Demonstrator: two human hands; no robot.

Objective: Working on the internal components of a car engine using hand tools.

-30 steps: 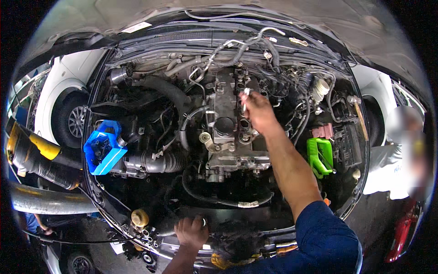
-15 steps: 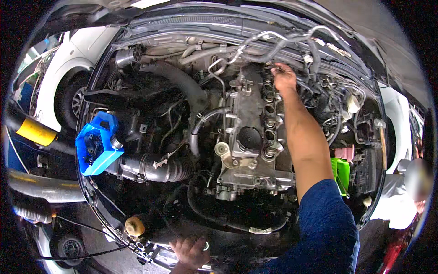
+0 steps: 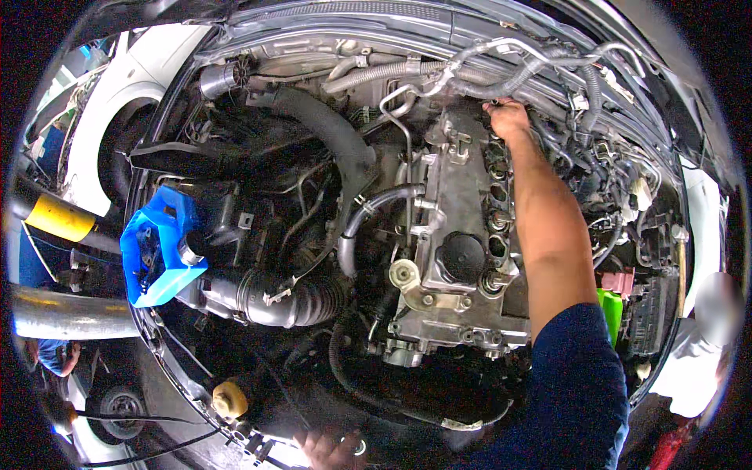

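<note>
Ports along the engine stand open; work at its far end, by the right hand, looks unfinished. Neither grip can be told; the left hand is off the engine's near end.

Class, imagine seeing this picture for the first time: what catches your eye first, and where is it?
The bright blue container on the left stands out first against the dark parts. Next comes the grey engine, right of centre, with the right hand at its far end. A strip of green container glows farther right.
</note>
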